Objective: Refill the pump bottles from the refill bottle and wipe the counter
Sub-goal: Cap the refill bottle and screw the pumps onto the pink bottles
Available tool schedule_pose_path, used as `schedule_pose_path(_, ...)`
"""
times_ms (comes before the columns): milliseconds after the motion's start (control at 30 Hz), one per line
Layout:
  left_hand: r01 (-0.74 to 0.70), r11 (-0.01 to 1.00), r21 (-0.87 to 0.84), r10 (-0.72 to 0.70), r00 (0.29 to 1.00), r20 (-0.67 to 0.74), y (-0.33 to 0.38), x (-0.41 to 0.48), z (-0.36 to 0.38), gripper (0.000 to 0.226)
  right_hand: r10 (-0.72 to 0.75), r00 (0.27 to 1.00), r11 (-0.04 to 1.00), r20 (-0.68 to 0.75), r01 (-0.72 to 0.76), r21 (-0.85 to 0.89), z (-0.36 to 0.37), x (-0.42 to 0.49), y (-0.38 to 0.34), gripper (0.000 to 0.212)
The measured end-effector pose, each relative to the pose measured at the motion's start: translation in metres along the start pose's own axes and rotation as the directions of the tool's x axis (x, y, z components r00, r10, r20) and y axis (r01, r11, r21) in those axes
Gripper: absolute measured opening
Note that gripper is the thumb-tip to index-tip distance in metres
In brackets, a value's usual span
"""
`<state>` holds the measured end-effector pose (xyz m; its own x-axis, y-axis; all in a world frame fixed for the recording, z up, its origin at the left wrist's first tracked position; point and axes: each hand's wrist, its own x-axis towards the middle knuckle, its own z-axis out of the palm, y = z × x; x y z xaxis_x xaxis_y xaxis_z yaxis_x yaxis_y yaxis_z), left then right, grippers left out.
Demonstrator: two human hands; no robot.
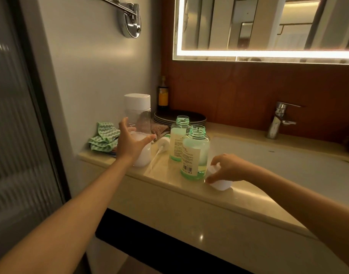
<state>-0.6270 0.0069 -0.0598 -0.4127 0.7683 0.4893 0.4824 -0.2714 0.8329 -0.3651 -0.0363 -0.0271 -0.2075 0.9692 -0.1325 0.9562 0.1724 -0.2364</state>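
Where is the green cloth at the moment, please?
In the head view, the green cloth lies bunched at the left end of the counter, just left of the refill bottle.

Refill bottle point(138, 123): I've got it upright at the left of the counter point(189, 191), clear, white cap on, milky liquid low down.
Rear pump bottle point(178, 138): upright, green-tinted, labelled, neck open.
Front pump bottle point(196, 153): the same, just beside it.
Loose pump head point(163, 142): white, lying between refill bottle and rear pump bottle.
Second pump head point(221, 184): white, right of the front pump bottle's base.
Cloth point(104, 138): green, crumpled, far left.
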Motion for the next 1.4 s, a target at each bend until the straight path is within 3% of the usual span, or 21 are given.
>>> schedule_pose_path(133, -0.026, 0.998, -0.063, 0.021, 0.996, -0.085, 0.003, -0.004, -0.006, 0.101, -0.004, 1.000, 1.000, -0.008, 0.004, -0.008, -0.001, 0.000, 0.001, 0.065)
schedule_pose_path(267, -0.192, 0.968, -0.161, 0.123, 0.923, -0.364, 0.027, -0.013, -0.025, 0.069, -0.014, 0.999, 1.000, -0.035, 0.015, 0.023, -0.007, -0.001, 0.000, 0.066)
schedule_pose_path(400, -0.318, 0.926, -0.204, 0.217, 0.890, -0.401, 0.067, -0.029, -0.028, 0.046, -0.015, 0.999, 0.999, -0.047, 0.018, 0.048, -0.018, -0.008, 0.001, 0.060)
schedule_pose_path(533, -0.430, 0.876, -0.217, 0.362, 0.885, -0.294, 0.105, -0.059, -0.004, 0.023, -0.051, 0.986, 0.999, -0.159, 0.052, 0.003, -0.035, -0.024, 0.012, 0.058)
schedule_pose_path(633, -0.539, 0.820, -0.191, 0.525, 0.842, -0.124, 0.132, -0.086, 0.025, 0.017, -0.053, 0.966, 0.998, -0.252, 0.059, 0.016, -0.054, -0.042, 0.031, 0.061)
schedule_pose_path(867, -0.583, 0.730, -0.358, 0.648, 0.756, 0.090, 0.190, -0.150, 0.140, 0.022, 0.154, 0.884, 0.985, -0.441, -0.101, 0.141, -0.094, -0.109, 0.126, 0.060)
schedule_pose_path(1067, -0.449, 0.714, -0.537, 0.633, 0.742, 0.220, 0.240, -0.214, 0.233, 0.025, 0.314, 0.742, 0.949, -0.592, -0.233, 0.210, -0.123, -0.178, 0.220, 0.059)
schedule_pose_path(1200, -0.290, 0.747, -0.598, 0.573, 0.737, 0.358, 0.273, -0.256, 0.281, 0.029, 0.342, 0.642, 0.939, -0.686, -0.205, 0.277, -0.144, -0.219, 0.263, 0.057)
schedule_pose_path(1400, -0.157, 0.824, -0.545, 0.506, 0.638, 0.581, 0.328, -0.321, 0.342, 0.081, 0.313, 0.502, 0.943, -0.806, -0.266, 0.200, -0.179, -0.256, 0.311, 0.055)
